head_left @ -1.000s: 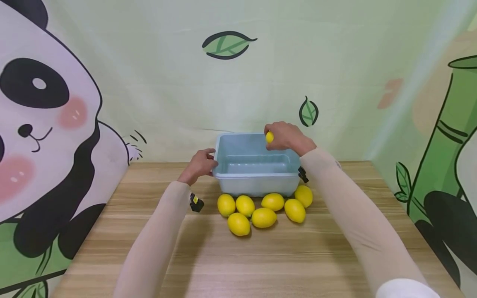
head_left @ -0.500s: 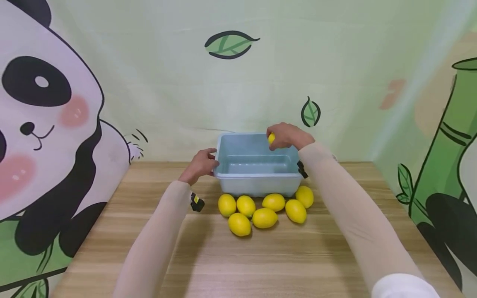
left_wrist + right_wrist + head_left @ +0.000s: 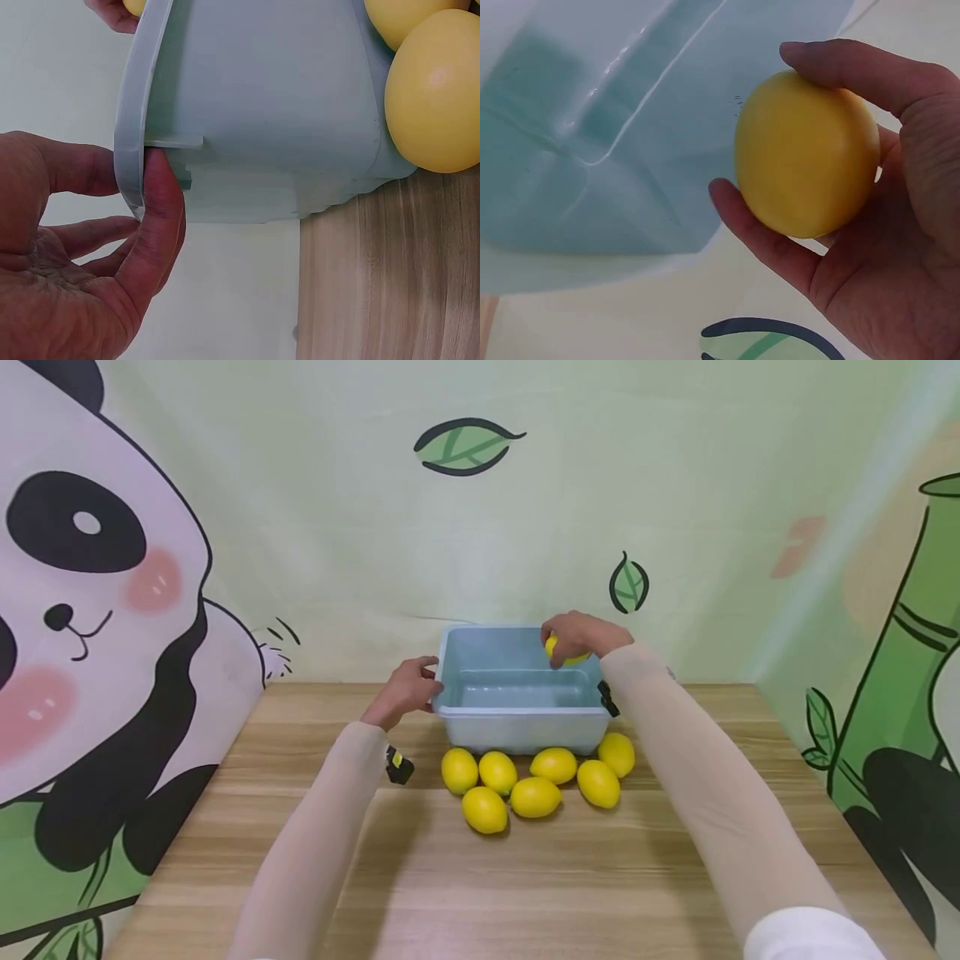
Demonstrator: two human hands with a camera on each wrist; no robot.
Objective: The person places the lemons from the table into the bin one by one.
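A light-blue plastic basin (image 3: 525, 729) stands toward the back of the table. My left hand (image 3: 408, 687) grips its left rim; in the left wrist view the thumb and fingers (image 3: 161, 225) pinch the rim from both sides. Over the basin's right back part, my right hand (image 3: 583, 635) holds a yellow lemon (image 3: 806, 154). The right wrist view has the thumb and fingers curled round the lemon, with the basin's inner wall behind it. Several more lemons (image 3: 536, 797) lie on the table against and before the basin's front side.
The wood-grain table (image 3: 465, 893) reaches back to a pale green wall cloth (image 3: 337, 527) printed with a panda, leaves and bamboo. A small black device (image 3: 399, 766) sits at the left wrist, another (image 3: 608, 699) at the right.
My right hand has dipped slightly, and more of the lemon in it shows below the fingers. The left hand keeps its place on the rim. The lemons on the table lie as before.
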